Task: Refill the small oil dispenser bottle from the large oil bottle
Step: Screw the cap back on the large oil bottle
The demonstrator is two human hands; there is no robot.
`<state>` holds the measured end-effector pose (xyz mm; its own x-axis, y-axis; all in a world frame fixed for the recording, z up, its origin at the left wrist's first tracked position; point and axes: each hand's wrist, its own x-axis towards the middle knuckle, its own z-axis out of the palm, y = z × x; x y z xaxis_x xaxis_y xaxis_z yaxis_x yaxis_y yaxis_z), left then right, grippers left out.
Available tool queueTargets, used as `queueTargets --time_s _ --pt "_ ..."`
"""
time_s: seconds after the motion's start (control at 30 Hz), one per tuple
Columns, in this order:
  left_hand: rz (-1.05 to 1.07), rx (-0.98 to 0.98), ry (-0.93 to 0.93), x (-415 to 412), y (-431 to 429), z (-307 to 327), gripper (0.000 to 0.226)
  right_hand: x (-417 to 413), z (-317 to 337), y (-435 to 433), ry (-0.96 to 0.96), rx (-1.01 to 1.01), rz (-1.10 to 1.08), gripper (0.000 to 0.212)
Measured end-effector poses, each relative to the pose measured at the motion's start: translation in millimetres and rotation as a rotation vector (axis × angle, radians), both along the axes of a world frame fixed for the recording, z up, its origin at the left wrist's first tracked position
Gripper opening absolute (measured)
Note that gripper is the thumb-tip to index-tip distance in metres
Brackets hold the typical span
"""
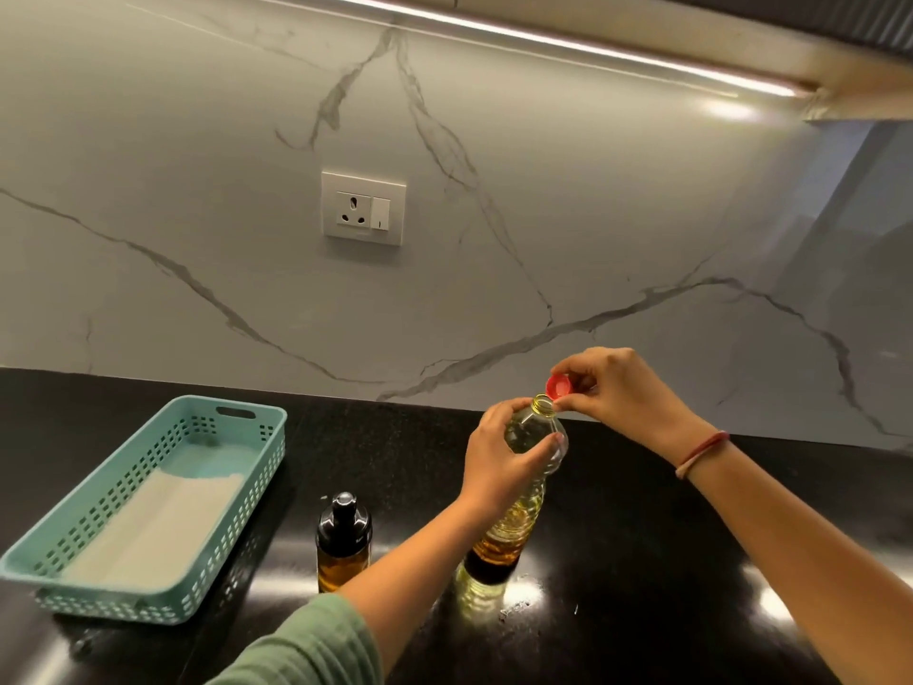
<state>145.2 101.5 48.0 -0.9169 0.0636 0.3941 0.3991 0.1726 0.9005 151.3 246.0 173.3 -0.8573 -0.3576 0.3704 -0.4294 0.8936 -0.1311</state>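
Black counter [642, 536] carries a teal basket [232, 516] at left. Large oil bottle [514, 521] stands upright mid-counter, its shoulder wrapped by the left hand [499, 462], forearm angling up from below. Right hand [617, 393], wrist bent inward, holds thumb and fingertips pinched beside the open neck. Small dispenser bottle [343, 541] stands left, lid on. Red cap [558, 386] sits in that pinch.
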Motion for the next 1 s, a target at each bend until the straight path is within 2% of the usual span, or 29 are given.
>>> queueTargets --time_s 0.17,0.67,1.0 --pt "-0.009 0.004 -0.003 -0.6 -0.7 -1.8 0.054 -1.7 8.3 -3.0 -0.058 0.085 0.007 0.041" --pt "-0.009 -0.008 0.009 -1.3 -1.7 -1.0 0.050 -8.5 25.7 -17.1 -0.251 0.251 0.103 0.034" --pt "-0.001 -0.004 0.000 -2.4 -0.9 -3.5 0.054 -12.8 35.0 -20.9 -0.299 0.382 0.145 0.030"
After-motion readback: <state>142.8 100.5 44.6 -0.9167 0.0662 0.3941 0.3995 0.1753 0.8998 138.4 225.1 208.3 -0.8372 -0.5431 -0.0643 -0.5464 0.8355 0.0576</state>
